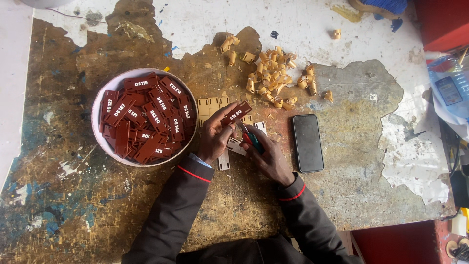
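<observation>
My left hand (215,138) pinches a small dark-red rectangular tag (236,112) with white markings, held tilted above the worn table. My right hand (266,155) grips small pliers with red and green handles (250,139); their jaws point up toward the tag's lower end. Both hands meet just right of a white round bowl (96,129) filled with several similar dark-red tags (146,120). Pale wooden strip pieces (212,103) lie flat beneath and behind the hands.
A black phone (308,143) lies face up right of my right hand. A heap of small tan curled pieces (273,73) lies farther back. A blue plastic packet (449,90) and red objects sit at the right edge. The tabletop's paint is peeling.
</observation>
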